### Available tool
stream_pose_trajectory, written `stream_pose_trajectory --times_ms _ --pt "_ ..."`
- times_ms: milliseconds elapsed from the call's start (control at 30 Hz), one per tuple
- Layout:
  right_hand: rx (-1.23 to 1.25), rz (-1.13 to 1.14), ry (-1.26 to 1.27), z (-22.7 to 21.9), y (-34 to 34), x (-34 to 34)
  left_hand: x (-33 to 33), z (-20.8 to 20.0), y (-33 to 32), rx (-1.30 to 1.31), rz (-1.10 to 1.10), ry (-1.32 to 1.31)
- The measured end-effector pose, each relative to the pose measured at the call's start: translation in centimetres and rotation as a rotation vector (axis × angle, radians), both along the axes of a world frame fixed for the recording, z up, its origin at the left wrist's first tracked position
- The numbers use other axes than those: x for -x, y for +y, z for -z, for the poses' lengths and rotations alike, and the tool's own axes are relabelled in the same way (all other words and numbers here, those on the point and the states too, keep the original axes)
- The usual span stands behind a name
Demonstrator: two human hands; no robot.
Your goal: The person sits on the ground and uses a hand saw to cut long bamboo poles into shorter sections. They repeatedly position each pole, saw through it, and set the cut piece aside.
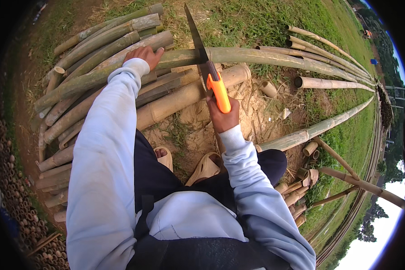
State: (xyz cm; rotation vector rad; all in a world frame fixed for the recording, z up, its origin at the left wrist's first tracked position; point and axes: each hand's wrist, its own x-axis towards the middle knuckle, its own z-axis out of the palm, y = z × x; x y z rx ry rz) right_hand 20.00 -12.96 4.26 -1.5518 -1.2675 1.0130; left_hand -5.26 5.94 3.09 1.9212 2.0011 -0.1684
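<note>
A long green bamboo pole [256, 56] runs across in front of me, over a pile of cut bamboo. My left hand [145, 56] is closed over its top, left of the saw. In my right hand [224, 118] is a handsaw [196, 33] with an orange handle, gripped in closed fingers. The dark blade crosses the pole, its tip pointing away from me. From here I cannot tell how deep the teeth sit in the bamboo. A thick tan bamboo length [191, 100] lies just below, on the near side of the pole.
Cut bamboo lengths [108, 32] are stacked at the left. More long poles [328, 84] stretch off to the right over grass. Sawdust [245, 105] covers the ground by my sandals [206, 167]. Short offcuts [297, 198] lie near a bamboo frame [369, 188] at right.
</note>
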Motion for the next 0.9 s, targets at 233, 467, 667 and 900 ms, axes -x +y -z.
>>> stream_pose_trajectory --times_ms 233,467,667,900 --pt "0.103 -0.022 -0.055 -2.0 -14.7 -2.1 2.1 1.7 0.0 -0.030 -0.041 0.089" --pt "-0.026 0.003 -0.063 -0.5 -7.4 -1.0 0.7 2.7 0.1 -0.021 -0.047 0.115" --pt "-0.053 -0.010 -0.117 -0.8 3.0 1.4 1.1 2.5 0.9 -0.087 -0.049 0.135" --pt "-0.030 0.003 -0.019 -0.8 1.5 1.1 1.2 2.9 0.4 -0.153 -0.046 0.135"
